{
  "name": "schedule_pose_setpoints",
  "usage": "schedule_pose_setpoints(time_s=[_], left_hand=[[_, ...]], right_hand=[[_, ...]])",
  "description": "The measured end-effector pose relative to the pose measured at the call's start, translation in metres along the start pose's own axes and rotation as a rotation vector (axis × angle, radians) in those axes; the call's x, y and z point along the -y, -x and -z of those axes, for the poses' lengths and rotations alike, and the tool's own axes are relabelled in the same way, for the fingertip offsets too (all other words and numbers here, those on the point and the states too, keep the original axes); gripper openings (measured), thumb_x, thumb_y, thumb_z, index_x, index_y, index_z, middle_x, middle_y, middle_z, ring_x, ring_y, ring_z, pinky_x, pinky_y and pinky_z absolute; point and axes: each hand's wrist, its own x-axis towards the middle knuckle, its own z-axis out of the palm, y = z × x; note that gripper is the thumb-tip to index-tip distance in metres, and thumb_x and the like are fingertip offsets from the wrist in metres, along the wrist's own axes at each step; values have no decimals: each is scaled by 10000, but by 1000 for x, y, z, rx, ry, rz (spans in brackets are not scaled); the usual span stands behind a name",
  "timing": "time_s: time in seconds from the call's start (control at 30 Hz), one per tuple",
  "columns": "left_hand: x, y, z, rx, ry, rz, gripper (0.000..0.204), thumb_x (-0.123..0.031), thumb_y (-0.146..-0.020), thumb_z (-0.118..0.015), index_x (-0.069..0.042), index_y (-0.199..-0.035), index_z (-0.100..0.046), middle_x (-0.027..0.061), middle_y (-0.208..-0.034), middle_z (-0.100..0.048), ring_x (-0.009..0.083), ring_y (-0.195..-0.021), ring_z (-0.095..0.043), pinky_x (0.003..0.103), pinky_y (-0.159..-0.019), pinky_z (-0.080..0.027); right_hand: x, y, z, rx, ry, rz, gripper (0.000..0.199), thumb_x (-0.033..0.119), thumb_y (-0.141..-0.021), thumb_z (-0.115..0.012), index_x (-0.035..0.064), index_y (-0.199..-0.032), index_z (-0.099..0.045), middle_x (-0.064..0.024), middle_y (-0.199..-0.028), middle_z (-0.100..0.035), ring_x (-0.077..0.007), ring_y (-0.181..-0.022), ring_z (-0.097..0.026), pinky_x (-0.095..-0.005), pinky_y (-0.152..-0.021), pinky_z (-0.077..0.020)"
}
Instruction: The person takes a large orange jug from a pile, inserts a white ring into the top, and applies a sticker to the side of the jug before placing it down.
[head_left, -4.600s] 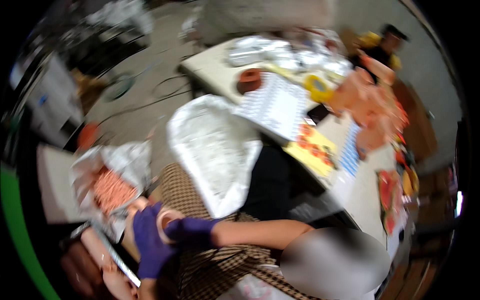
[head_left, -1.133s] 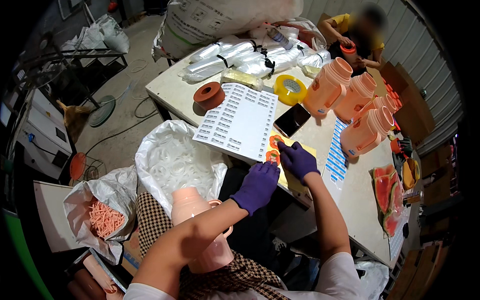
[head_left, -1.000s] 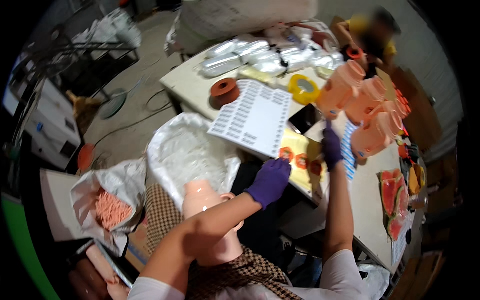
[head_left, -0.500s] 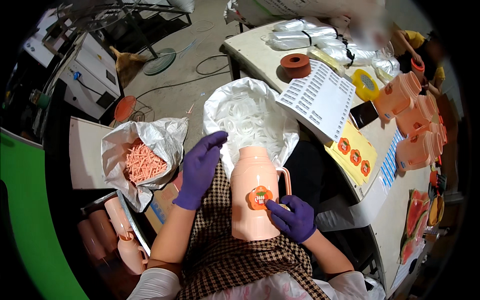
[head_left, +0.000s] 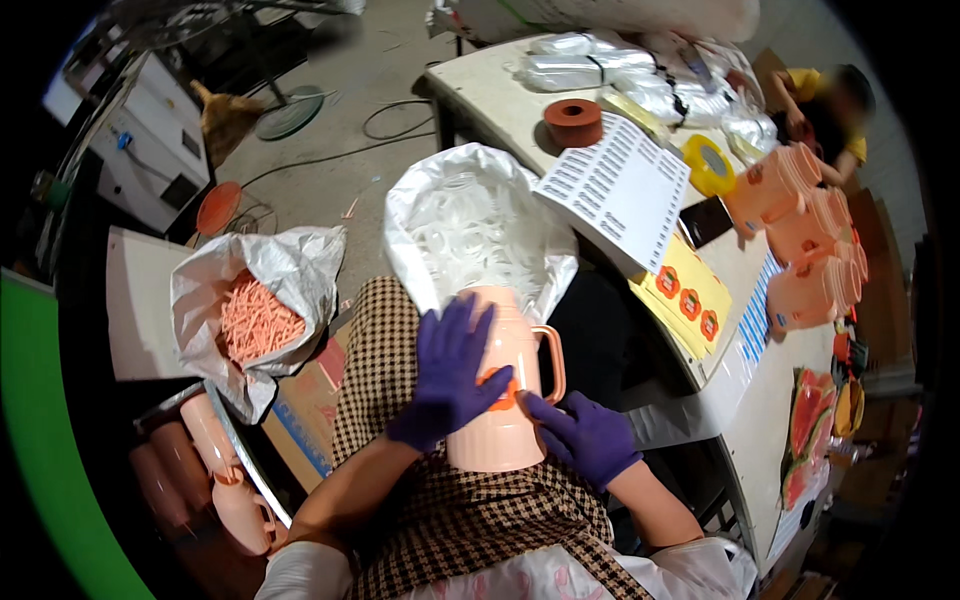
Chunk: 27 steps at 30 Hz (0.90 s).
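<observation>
In front of my lap is a pale peach plastic jug (head_left: 497, 443), its loop handle (head_left: 556, 365) on the right and its neck tilted toward a white sack. An orange flower-shaped sticker (head_left: 509, 396) sits on its front, partly covered by my fingers. My left hand (head_left: 448, 382), in a purple glove, lies along the jug's left side with its fingers spread and its thumb over the sticker. Below the handle, my purple-gloved right hand (head_left: 590, 438) rests extended fingers against the jug beside the sticker.
Clear plastic rings (head_left: 475, 235) fill the white sack (head_left: 405, 190). Left stands another sack (head_left: 310, 265) of peach sticks (head_left: 255, 320), above a crate of peach jugs (head_left: 238, 510). The right-hand table (head_left: 480, 85) bears sticker sheets (head_left: 670, 325), tape, a phone (head_left: 706, 221) and jugs (head_left: 812, 292). A person (head_left: 815, 115) sits beyond.
My left hand has come from beside the jug onto its front, with the thumb now over the sticker. My right hand stays against the jug. The whole view has shifted slightly.
</observation>
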Motion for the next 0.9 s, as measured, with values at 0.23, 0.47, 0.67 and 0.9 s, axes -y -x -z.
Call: schedule_pose_setpoints(time_s=[0.23,0.47,0.67,0.9], left_hand=[[88,-50,2,-184,353,131,569,-219,-950,-630,-10,-1447,-447,226,-1451,-482,374,-1356,-436,448,-1133,-349],[111,-63,-69,301,527,216,414,-273,-1009,-502,23,-1287,-579,199,-1330,-591,303,-1254,-529,387,-1065,-418],[133,-30,23,1,604,558,513,-327,-910,-702,53,-1236,-590,139,-1234,-644,262,-1179,-561,382,-1087,-432],[82,-78,51,51,246,70,231,-121,-969,-570,-17,-762,-570,117,-745,-598,285,-734,-573,423,-679,-450]], right_hand=[[-27,56,-42,-496,-360,-120,682,15,-844,-683,85,-1475,-435,-94,-1005,-683,-219,-798,-649,-338,-733,-508],[1,76,-162,-63,-2311,-607,505,223,-1051,-517,72,-1520,-404,-73,-1432,-548,-186,-1292,-529,-332,-1124,-369],[-15,94,-85,69,-1059,100,515,281,-997,-603,69,-1451,-485,-155,-1265,-620,-315,-1152,-591,-393,-983,-463],[-26,73,6,-319,-648,-482,570,357,-950,-661,110,-1438,-503,-189,-1239,-584,-348,-1173,-564,-404,-1004,-453]])
